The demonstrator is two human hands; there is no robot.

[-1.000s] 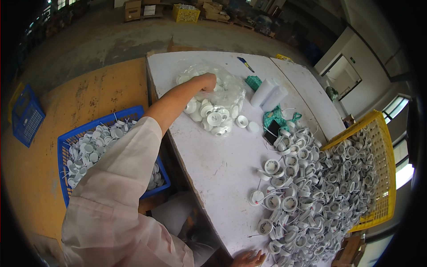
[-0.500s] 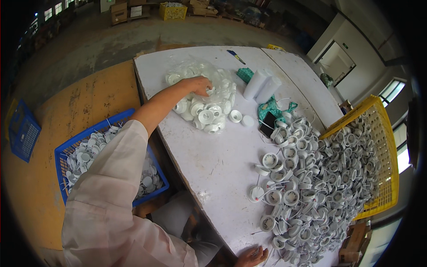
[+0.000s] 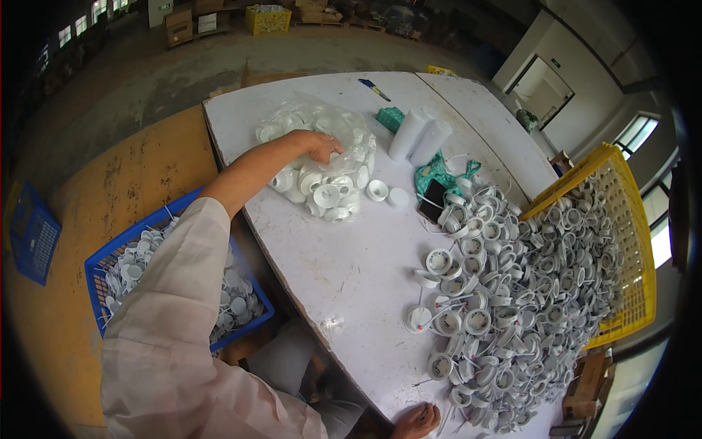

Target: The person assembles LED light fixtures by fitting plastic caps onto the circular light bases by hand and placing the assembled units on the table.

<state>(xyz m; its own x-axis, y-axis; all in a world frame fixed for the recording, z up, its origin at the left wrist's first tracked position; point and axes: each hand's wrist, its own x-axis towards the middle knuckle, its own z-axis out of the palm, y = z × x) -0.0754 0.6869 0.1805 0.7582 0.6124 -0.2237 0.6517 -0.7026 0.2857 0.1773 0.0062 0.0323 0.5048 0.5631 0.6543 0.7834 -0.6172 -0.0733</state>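
Note:
My left hand (image 3: 320, 146) reaches across the table onto a clear plastic bag (image 3: 349, 130) heaped with round white plastic cups. Its fingers are curled closed on the bag's film. Just right of the bag lie a loose white cup (image 3: 377, 190) and a white disc (image 3: 398, 197). At the table's near edge rests my right hand (image 3: 417, 422), fingers curled in; whether they hold anything is hidden. Beside it spreads a big pile of white ring-shaped light housings (image 3: 504, 314) with short wires.
A tipped yellow crate (image 3: 638, 256) backs the pile. Behind are two white rolls (image 3: 411, 135), a green bag (image 3: 433, 170), a dark phone (image 3: 431, 201) and a knife-like tool (image 3: 374, 89). A blue basket (image 3: 91, 282) of white parts stands left, below the table.
The whole view has shifted slightly. My left hand has stayed at the bag, its fingers now lower against the film. My right hand's fingers have curled in more.

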